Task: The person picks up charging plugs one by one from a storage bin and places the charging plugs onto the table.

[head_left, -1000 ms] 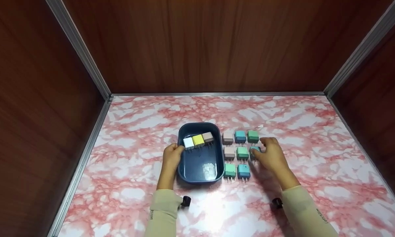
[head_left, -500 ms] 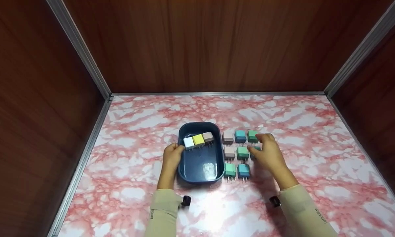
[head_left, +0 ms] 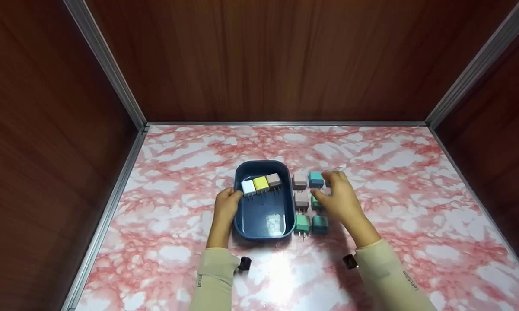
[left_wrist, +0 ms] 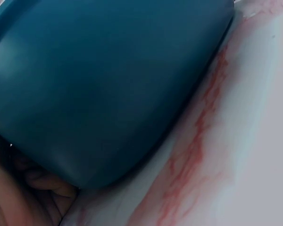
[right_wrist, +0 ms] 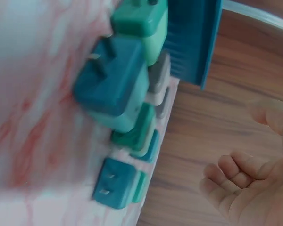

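My left hand [head_left: 226, 205] grips the left side of a dark blue plastic bin [head_left: 265, 218], thumb at the rim. In the left wrist view its curled fingers [left_wrist: 56, 186] lie against the bin's outer wall. Inside the bin stand a white charger plug [head_left: 248, 187], a yellow one and a beige one in a row. Over the rows of plugs to the right of the bin hovers my right hand [head_left: 343, 196], thumb and fingers apart, holding nothing. Close by are a light blue charger plug [head_left: 316, 178] and a green one [head_left: 315, 203], partly hidden by it.
Beside the bin's right wall are two beige plugs [head_left: 301, 199]; nearer me are a mint plug [head_left: 302, 223] and a blue plug [head_left: 319, 224]. Prongs point toward me. Wood-grain panels [head_left: 263, 60] enclose the marbled table [head_left: 177, 276] at back and sides.
My right hand has moved left, from beside the right-hand column of plugs to above the middle one, and now covers some of them. The left hand and bin have stayed put.
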`<state>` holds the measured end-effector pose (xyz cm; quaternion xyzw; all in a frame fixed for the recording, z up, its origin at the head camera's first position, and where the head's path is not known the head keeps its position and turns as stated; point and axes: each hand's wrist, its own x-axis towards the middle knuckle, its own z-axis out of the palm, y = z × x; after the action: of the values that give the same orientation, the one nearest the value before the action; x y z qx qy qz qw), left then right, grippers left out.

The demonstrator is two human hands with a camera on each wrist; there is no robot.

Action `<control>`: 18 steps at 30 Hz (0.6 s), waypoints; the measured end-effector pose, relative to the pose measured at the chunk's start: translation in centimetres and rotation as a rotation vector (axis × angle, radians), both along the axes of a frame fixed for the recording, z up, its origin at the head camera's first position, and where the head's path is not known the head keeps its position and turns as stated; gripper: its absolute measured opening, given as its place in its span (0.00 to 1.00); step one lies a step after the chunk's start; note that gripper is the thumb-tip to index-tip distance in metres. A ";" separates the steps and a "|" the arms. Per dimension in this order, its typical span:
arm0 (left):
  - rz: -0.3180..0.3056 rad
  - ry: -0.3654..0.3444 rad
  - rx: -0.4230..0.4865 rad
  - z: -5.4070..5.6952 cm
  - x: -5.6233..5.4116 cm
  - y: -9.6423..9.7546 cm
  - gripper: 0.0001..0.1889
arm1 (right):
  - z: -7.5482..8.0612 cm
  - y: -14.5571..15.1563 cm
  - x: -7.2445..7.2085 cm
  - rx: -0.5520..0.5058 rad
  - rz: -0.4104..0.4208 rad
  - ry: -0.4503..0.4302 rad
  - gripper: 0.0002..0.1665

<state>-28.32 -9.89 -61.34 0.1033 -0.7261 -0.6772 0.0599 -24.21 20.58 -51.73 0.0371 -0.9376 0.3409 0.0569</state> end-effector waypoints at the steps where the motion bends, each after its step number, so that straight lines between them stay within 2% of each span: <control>1: -0.001 0.000 0.000 0.0 0.0 0.0 0.19 | 0.2 -0.3 0.0 0.000 0.004 0.002 0.38; 9: -0.002 0.004 -0.028 0.0 0.0 0.0 0.19 | 0.9 -2.5 -0.1 -0.010 0.027 0.008 0.37; 18: -0.003 -0.007 -0.014 -0.1 -0.1 0.0 0.18 | 0.1 -4.4 0.3 0.007 0.073 0.046 0.36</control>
<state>-28.37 -9.89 -61.40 0.1039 -0.7311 -0.6719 0.0570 -23.96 16.22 -51.64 0.0793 -0.9353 0.3384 0.0657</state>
